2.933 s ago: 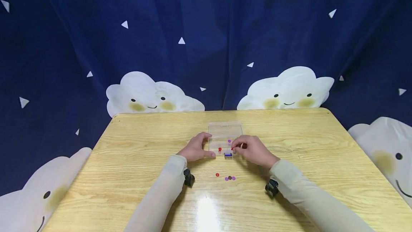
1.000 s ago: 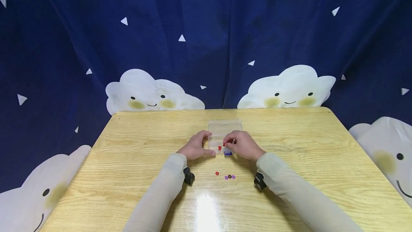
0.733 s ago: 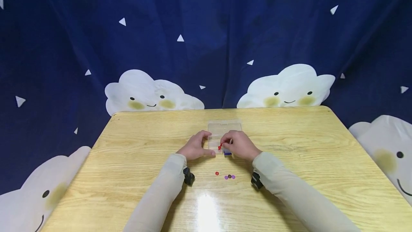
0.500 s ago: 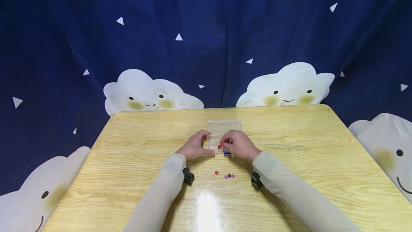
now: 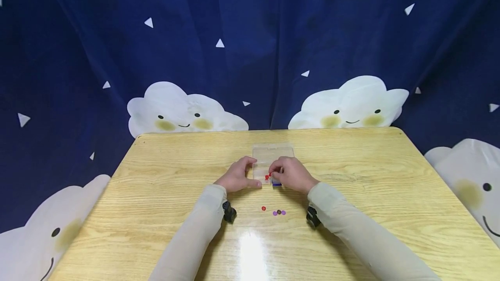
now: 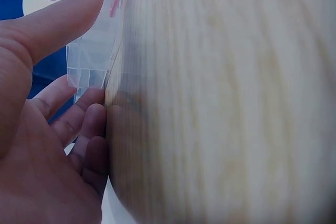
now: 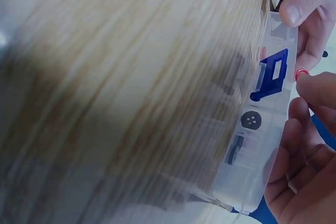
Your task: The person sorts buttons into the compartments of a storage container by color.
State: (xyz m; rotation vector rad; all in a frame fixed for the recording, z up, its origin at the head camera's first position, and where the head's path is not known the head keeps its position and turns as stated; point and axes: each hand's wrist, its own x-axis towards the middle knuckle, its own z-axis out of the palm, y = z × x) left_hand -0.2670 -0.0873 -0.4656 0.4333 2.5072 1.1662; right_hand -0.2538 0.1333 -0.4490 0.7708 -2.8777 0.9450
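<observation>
A clear plastic compartment box (image 5: 259,171) stands on the table, its lid (image 5: 272,152) swung open to the back. My left hand (image 5: 237,177) grips its left end, thumb at the front corner and fingers behind. My right hand (image 5: 294,174) pinches a small red button (image 7: 301,74) over the middle of the box. Another red button (image 5: 267,177) shows in the box, left of those fingertips. A blue latch (image 7: 273,75) is on the box's front. In the right wrist view a black four-hole button (image 7: 251,119) shows through the front wall.
On the wooden table (image 5: 187,155), in front of the box, lie a red button (image 5: 263,208), two purple buttons (image 5: 283,213) and a dark brown button (image 5: 279,212). A dark blue curtain (image 5: 250,55) with white clouds hangs behind the table.
My right hand has moved left from the right end of the box to above its middle, carrying the red button. My left hand has stayed at the box's left end.
</observation>
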